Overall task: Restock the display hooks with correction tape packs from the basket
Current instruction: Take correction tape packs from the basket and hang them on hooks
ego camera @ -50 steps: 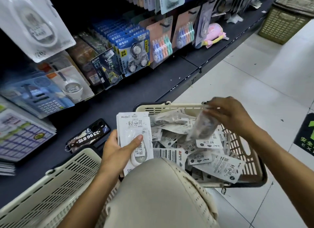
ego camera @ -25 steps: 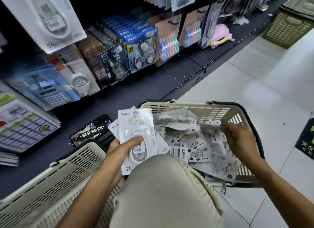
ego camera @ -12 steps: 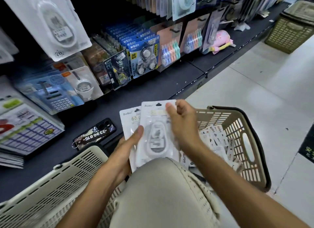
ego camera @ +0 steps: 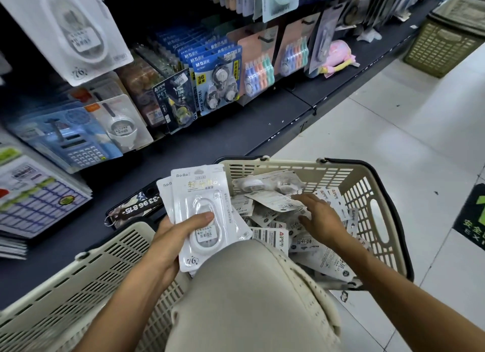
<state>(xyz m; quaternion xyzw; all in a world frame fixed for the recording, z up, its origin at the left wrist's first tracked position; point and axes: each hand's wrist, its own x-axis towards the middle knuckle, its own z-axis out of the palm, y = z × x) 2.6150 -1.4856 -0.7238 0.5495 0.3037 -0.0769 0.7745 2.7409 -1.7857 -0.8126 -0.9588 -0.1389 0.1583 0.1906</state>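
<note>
My left hand grips a small stack of white correction tape packs, thumb pressed on the front pack's blister. The beige basket with a dark rim stands on the floor to the right, holding several loose packs, most lying face down. My right hand reaches into the basket, palm down and fingers spread over the packs, holding nothing. One identical white pack hangs on a display hook at the upper left.
A dark shelf ledge runs below hanging blue value packs, pastel tape packs and calculators. A phone with a key tag lies on the ledge. A second beige basket is at lower left, a green one far right.
My right hand laid a pack onto the stack in my left hand, then went back down into the basket. The stack is now thicker.
</note>
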